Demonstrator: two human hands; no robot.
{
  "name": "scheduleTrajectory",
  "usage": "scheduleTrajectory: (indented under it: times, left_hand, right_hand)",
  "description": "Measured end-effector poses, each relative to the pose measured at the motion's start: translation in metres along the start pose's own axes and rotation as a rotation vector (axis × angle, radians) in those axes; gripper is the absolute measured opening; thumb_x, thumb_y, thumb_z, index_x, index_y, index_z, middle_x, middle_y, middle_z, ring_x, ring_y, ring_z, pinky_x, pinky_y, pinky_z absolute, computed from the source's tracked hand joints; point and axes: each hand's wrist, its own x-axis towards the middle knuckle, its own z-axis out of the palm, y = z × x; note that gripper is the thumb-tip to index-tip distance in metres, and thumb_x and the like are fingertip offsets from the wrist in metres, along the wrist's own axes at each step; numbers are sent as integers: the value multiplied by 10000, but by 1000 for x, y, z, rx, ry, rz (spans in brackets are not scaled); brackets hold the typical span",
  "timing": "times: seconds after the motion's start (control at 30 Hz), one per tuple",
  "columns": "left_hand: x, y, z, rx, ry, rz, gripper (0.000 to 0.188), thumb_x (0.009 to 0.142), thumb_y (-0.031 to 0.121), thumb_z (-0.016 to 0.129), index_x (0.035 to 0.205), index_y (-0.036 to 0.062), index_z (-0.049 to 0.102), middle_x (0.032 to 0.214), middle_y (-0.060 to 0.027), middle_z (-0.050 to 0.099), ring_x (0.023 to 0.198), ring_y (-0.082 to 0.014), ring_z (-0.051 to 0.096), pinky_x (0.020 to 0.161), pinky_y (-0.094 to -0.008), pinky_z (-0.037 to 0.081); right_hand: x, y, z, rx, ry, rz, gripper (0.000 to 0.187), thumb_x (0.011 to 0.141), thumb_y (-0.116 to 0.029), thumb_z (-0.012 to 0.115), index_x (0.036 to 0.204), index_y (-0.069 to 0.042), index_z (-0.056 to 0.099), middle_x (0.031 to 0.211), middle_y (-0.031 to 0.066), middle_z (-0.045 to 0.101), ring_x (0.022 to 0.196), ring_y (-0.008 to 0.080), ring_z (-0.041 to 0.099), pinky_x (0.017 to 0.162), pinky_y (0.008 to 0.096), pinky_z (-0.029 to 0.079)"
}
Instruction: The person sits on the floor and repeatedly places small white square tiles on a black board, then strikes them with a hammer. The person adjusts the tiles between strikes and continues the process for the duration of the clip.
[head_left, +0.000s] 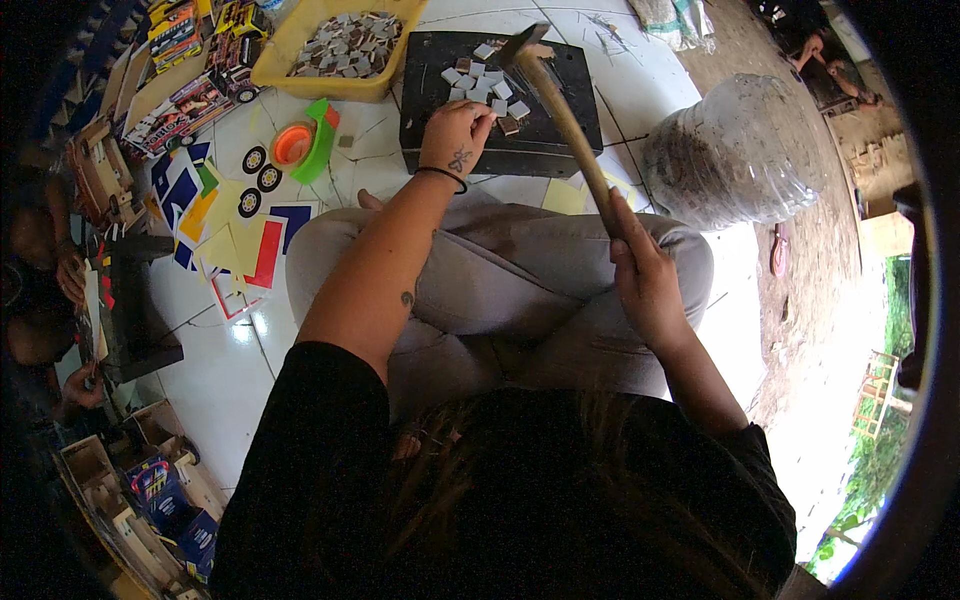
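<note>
My right hand (645, 275) is wrapped around the wooden handle of a hammer (568, 120), raised at a slant with its dark head above the far edge of a black box-shaped block (430, 110). Small grey-white and brown square pieces (465, 82) lie loosely grouped on that block. My left hand (460, 128) rests over its near side, fingers pinched together at a small white square piece (499, 107). Part of this piece is hidden by the fingertips.
Beyond the block's left side stands a yellow tub (395, 75) of similar squares. Orange tape sits in a green dispenser (326, 145), near black toy wheels (268, 177) and coloured sheets (235, 245). A plastic-wrapped bundle (735, 150) stands right. Another person's hands (75, 275) work at far left.
</note>
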Motion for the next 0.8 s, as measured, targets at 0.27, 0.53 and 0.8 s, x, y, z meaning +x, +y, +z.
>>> scheduleTrajectory:
  times: [0.27,0.53,0.8]
  left_hand:
    - [2,2,-3,-34,-52,-80,214,844,221,611,874,18,673,805,-142,659,661,-242,635,623,-326,502]
    - [9,6,-19,-83,-29,-53,140,763,160,651,802,26,661,749,-108,639,643,-244,611,629,-339,489]
    - [62,-59,-54,-232,306,-400,728,737,265,731,1274,-76,377,1128,-228,553,1015,-282,573,858,-342,458]
  right_hand:
    - [24,27,-5,-42,132,-71,494,904,-51,438,1381,-142,346,1215,227,517,1054,342,563,859,373,449]
    - [110,82,31,-390,263,154,523,819,-32,465,1325,-142,393,991,257,499,864,428,557,753,482,477]
    - [128,65,31,-723,391,-137,477,781,-172,594,1234,-94,464,1084,193,524,947,347,565,761,442,469]
